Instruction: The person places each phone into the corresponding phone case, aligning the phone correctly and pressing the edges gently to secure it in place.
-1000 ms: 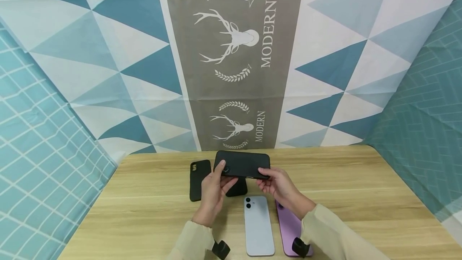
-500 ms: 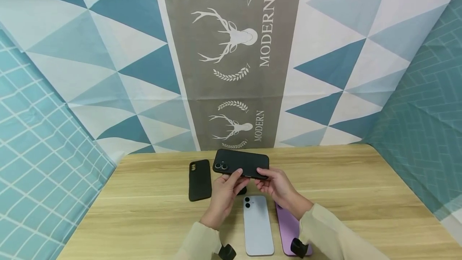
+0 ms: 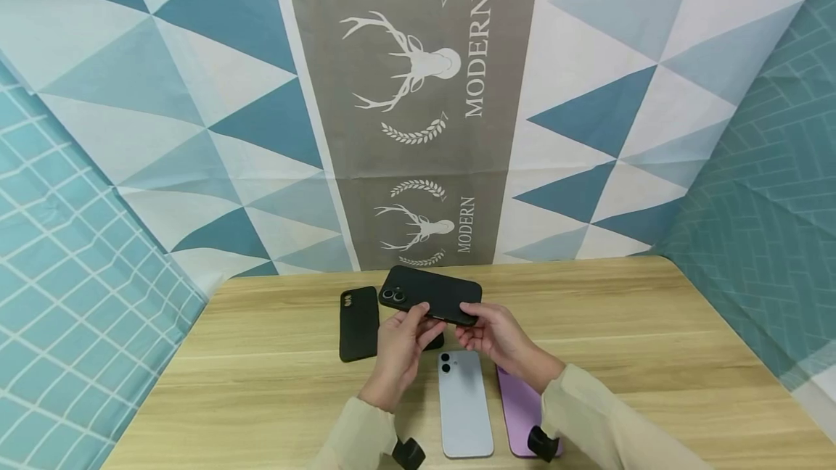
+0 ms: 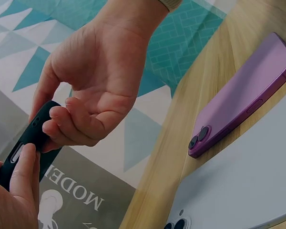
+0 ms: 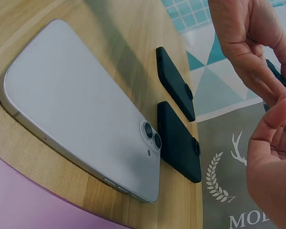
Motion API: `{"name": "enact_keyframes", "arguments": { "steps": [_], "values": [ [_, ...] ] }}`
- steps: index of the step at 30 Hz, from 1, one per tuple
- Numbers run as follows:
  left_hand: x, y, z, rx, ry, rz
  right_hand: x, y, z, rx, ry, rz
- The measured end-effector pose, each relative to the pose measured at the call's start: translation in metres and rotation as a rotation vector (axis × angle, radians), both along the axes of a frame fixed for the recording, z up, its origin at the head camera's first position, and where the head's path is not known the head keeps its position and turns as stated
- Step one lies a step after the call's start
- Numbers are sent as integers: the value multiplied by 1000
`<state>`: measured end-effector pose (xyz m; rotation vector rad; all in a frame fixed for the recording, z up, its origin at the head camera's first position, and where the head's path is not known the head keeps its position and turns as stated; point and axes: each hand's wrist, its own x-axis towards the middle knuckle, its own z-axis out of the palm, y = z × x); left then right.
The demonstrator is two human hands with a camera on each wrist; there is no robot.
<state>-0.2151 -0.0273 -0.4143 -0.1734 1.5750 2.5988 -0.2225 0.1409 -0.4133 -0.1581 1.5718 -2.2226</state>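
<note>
Both hands hold a phone in a black case [image 3: 431, 294] flat above the table, back side up, with its lenses at the left end. My left hand [image 3: 418, 314] pinches the near long edge near the middle. My right hand [image 3: 469, 314] pinches the right end. In the left wrist view the left thumb [image 4: 24, 167] lies on the side of the cased phone [image 4: 31, 138], and the right hand [image 4: 66, 121] curls round its end. A light blue phone [image 3: 464, 405] and a purple phone [image 3: 519, 408] lie back up on the wooden table [image 3: 653, 354] below the hands.
An empty black case [image 3: 358, 323] lies at the left of the hands. A second black case [image 5: 178, 140] lies beyond the blue phone [image 5: 76, 114], mostly hidden by my left hand in the head view. A patterned cloth backdrop [image 3: 418, 93] rises behind the table's far edge.
My left hand has slid off the lens corner to the near edge of the cased phone, so the lenses now show. The phone has shifted slightly left and tilted.
</note>
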Motion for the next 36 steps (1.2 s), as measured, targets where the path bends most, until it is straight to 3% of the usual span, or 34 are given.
{"name": "enact_keyframes", "arguments": {
  "steps": [7,16,36],
  "values": [
    [1,-2,1,7,-9,-29,0,5,2,-9,-41,22],
    [3,-3,2,5,-25,-53,-5,12,4,18,-79,-75],
    [5,-8,5,-51,-26,-163,-17,24,8,-22,-114,-67]
  ]
}}
